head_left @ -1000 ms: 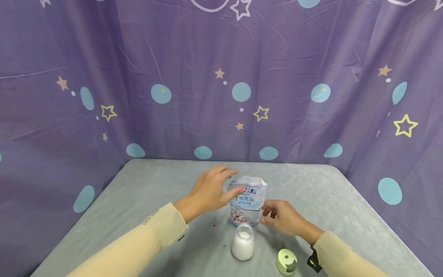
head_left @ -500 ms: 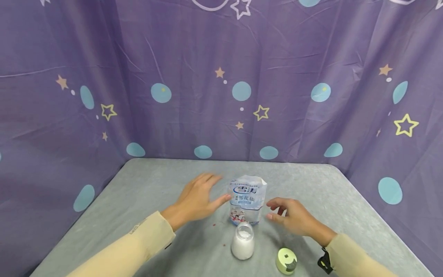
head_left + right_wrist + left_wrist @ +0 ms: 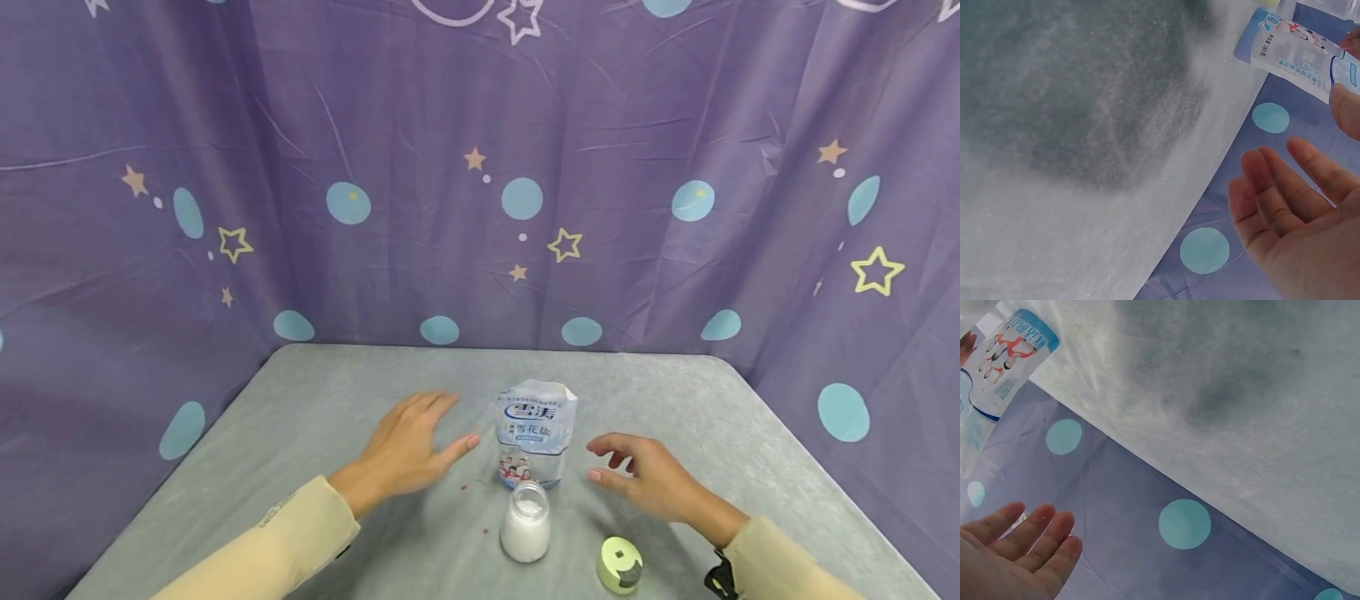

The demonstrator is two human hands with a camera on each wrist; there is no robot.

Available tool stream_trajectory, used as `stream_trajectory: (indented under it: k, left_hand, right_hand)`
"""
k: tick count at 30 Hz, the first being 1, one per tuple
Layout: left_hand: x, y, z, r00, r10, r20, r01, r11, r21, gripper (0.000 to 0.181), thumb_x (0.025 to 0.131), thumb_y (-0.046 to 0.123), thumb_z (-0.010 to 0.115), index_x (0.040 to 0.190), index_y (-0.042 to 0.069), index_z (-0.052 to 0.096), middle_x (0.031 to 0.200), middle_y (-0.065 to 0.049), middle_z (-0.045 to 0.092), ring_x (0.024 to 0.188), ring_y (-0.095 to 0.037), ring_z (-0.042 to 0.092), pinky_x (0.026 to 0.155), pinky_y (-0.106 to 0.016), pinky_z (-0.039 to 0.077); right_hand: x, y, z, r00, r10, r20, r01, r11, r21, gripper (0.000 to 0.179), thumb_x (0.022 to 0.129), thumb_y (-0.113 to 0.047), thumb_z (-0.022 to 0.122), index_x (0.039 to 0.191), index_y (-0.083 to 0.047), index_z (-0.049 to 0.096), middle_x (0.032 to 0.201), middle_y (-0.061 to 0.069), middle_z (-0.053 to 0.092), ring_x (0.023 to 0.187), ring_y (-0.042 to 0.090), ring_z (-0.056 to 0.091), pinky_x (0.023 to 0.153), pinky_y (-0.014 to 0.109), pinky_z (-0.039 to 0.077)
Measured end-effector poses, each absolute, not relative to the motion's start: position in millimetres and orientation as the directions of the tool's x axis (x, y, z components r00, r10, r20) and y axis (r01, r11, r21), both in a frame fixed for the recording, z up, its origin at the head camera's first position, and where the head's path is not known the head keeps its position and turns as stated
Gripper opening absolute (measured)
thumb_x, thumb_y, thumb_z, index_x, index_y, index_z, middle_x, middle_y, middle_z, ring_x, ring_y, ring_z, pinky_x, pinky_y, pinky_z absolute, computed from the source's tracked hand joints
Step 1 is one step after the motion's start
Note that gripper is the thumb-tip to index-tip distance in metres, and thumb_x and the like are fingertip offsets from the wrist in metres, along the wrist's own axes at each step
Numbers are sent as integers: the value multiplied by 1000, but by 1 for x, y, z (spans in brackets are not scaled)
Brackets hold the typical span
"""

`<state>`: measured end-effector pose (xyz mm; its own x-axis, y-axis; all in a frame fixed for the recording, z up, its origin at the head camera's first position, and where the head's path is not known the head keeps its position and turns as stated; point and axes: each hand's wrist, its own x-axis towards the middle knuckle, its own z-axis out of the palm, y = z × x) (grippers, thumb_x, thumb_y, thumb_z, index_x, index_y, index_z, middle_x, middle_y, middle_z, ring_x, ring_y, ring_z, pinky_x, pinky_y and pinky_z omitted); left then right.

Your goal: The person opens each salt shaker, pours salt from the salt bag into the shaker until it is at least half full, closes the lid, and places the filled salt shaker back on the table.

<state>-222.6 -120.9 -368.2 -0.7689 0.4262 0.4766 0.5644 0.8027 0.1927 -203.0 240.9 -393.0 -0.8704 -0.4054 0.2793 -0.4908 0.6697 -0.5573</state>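
A blue and white salt pouch with Chinese lettering stands upright on the table, its top edge uneven. Just in front of it is a glass jar without a lid, holding white salt. My left hand is to the left of the pouch, apart from it, with fingers stretched and nothing held. On the other side, my right hand hovers with loosely bent fingers and an empty palm. In the left wrist view the pouch shows beyond the fingers; the right wrist view has the pouch near the thumb.
A pale green round lid lies at the front right of the jar. Small reddish specks dot the grey tabletop left of the jar. A purple curtain with stars and dots hangs behind the table.
The left hand has drawn away from the front of the pouch, leftward and down. My right hand has moved off the pouch's right edge. The pouch, jar and lid stay put.
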Motion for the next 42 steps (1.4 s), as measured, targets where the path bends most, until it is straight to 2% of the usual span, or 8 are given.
stream_trajectory:
  k: [2, 10, 15, 21, 31, 36, 42]
  left_hand:
    - [-221, -123, -370, -773, 425, 470, 562, 802, 200, 69, 95, 58, 64, 140, 6, 61, 137, -12, 63, 130, -35, 56, 111, -53, 40]
    - [-214, -128, -373, -779, 418, 467, 563, 793, 231, 65, 95, 57, 65, 138, 8, 63, 136, -12, 65, 128, -34, 58, 109, -54, 42]
    - [-209, -128, -376, -802, 404, 441, 546, 795, 265, 66, 95, 58, 64, 138, 8, 62, 138, -12, 63, 130, -35, 57, 109, -55, 42]
    - [-203, -127, -381, -818, 402, 412, 538, 789, 297, 62, 95, 57, 65, 135, 10, 65, 136, -9, 65, 128, -31, 59, 107, -52, 45]
    - [-196, -129, -392, -814, 413, 408, 551, 772, 318, 59, 95, 55, 67, 132, 9, 68, 132, -10, 68, 124, -31, 62, 104, -51, 48]
    - [-194, -128, -397, -814, 421, 400, 557, 763, 329, 61, 95, 59, 64, 130, 10, 69, 131, -10, 68, 123, -31, 62, 103, -52, 48]
    - [-192, -125, -401, -800, 440, 408, 577, 752, 320, 60, 96, 62, 61, 127, 12, 70, 128, -5, 70, 121, -27, 64, 101, -48, 50]
  right_hand:
    - [-201, 243, -393, -865, -408, 293, -501, 664, -555, 32, 95, -33, 75, 119, -11, 72, 114, 1, 73, 91, 18, 65, 76, 35, 54]
    - [-191, 248, -396, -842, -408, 353, -539, 626, -563, 25, 94, -28, 76, 116, -15, 73, 110, -5, 73, 90, 6, 64, 76, 33, 54]
    - [-184, 250, -398, -831, -425, 359, -554, 575, -602, 26, 93, -24, 78, 118, -16, 72, 113, -6, 72, 92, 7, 65, 78, 34, 55]
    - [-178, 252, -401, -814, -464, 349, -569, 518, -639, 29, 94, -22, 77, 122, -17, 70, 117, -1, 72, 96, 10, 66, 79, 33, 55]
    - [-169, 260, -407, -745, -530, 405, -646, 423, -635, 41, 88, -13, 82, 127, -13, 68, 117, -2, 71, 96, 16, 66, 79, 33, 55]
    - [-165, 263, -409, -742, -548, 387, -639, 401, -656, 48, 85, -14, 85, 129, -13, 66, 120, -4, 70, 98, 15, 65, 80, 33, 54]
    - [-161, 266, -412, -738, -562, 375, -634, 385, -671, 51, 83, -18, 87, 130, -14, 66, 120, 4, 70, 99, 16, 64, 80, 32, 54]
